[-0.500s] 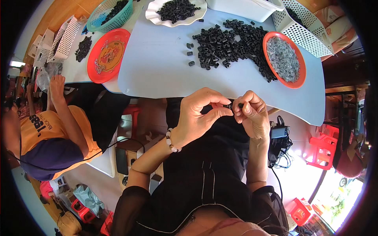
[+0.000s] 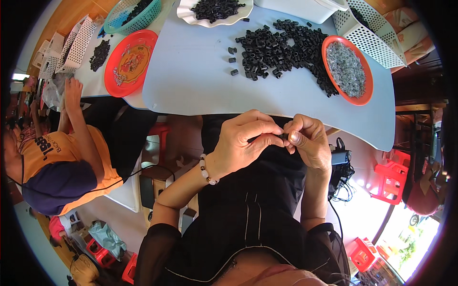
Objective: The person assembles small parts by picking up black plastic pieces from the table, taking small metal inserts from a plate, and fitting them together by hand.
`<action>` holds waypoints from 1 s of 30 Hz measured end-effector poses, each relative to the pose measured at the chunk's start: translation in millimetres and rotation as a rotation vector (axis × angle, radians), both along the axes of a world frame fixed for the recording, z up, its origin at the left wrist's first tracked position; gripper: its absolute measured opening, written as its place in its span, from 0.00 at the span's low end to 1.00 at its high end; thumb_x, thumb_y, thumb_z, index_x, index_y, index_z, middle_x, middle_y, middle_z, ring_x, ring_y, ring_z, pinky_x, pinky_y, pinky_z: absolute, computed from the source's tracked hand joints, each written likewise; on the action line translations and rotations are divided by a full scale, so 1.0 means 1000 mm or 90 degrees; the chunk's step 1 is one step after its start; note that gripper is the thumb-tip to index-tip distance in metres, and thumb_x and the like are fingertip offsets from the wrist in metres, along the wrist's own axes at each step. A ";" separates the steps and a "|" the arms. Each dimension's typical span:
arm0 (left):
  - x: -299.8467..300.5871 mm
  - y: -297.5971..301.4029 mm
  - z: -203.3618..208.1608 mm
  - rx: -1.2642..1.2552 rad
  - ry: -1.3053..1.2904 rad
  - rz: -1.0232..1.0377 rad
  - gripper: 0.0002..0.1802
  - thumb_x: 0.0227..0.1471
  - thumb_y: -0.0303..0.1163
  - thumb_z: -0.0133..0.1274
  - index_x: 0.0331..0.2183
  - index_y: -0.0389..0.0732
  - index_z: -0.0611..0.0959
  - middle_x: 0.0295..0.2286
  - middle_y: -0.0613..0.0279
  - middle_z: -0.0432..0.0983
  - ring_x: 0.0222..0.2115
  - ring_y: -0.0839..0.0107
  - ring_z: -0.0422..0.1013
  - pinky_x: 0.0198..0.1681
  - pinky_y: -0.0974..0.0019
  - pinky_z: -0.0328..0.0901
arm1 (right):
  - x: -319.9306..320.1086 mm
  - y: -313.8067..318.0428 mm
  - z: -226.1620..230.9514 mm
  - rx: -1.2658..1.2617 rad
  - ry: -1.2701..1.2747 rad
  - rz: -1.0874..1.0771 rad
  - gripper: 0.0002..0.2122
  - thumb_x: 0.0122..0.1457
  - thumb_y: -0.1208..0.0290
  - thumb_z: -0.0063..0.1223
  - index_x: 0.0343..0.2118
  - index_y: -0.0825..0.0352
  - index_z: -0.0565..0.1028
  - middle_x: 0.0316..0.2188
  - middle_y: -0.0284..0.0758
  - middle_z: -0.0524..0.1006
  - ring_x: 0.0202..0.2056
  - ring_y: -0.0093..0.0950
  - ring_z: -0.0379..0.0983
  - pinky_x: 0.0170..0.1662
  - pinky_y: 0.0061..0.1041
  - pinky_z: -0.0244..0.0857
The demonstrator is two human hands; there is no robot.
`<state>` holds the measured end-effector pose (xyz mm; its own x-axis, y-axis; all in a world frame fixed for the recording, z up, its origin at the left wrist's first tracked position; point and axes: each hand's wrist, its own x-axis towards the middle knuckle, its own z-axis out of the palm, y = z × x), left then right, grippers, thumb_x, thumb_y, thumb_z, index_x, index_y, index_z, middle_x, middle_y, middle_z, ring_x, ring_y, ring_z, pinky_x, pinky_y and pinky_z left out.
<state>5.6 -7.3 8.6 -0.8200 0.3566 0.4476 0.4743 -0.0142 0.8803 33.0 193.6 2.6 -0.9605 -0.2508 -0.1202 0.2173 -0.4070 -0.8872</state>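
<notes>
My left hand (image 2: 243,139) and my right hand (image 2: 311,141) meet just below the table's near edge, fingertips touching. A small black plastic part (image 2: 285,137) is pinched between the thumb and finger of my right hand. My left thumb and forefinger are closed against its left end; whatever else they hold is too small and hidden to make out. Beyond my hands, a heap of short black tubular plastic parts (image 2: 272,52) lies on the pale blue table (image 2: 191,90). At its right, an orange-red plate (image 2: 366,90) holds many small clear pieces (image 2: 344,69).
A white scalloped dish (image 2: 183,14) with black parts, a white tub (image 2: 300,9) and a perforated white basket (image 2: 377,43) stand at the back. On the left are a red plate (image 2: 112,78), a teal basket (image 2: 112,21) and a seated person in a yellow shirt (image 2: 90,138).
My hands have come together: the left fingertips, apart from the right ones before, now press against the black part. The view has shifted slightly.
</notes>
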 end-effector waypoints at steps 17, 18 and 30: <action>0.011 -0.002 -0.003 -0.057 0.091 0.054 0.13 0.39 0.15 0.67 0.31 0.35 0.84 0.29 0.60 0.78 0.25 0.72 0.75 0.27 0.73 0.71 | 0.004 -0.006 0.006 0.136 0.004 0.017 0.05 0.55 0.78 0.61 0.26 0.70 0.75 0.23 0.33 0.78 0.23 0.16 0.69 0.27 0.15 0.63; 0.011 -0.002 -0.003 -0.056 0.090 0.053 0.13 0.39 0.15 0.67 0.31 0.35 0.84 0.29 0.60 0.78 0.25 0.72 0.75 0.27 0.73 0.71 | 0.005 -0.007 0.008 0.137 0.003 0.016 0.05 0.55 0.78 0.61 0.26 0.70 0.75 0.23 0.33 0.78 0.23 0.16 0.69 0.27 0.15 0.63; 0.002 0.006 0.001 -0.033 0.086 0.070 0.13 0.40 0.17 0.68 0.31 0.37 0.83 0.29 0.63 0.77 0.25 0.73 0.74 0.25 0.72 0.69 | -0.006 0.001 0.008 0.028 -0.062 0.065 0.16 0.54 0.63 0.67 0.32 0.70 0.75 0.26 0.29 0.75 0.25 0.16 0.68 0.27 0.16 0.63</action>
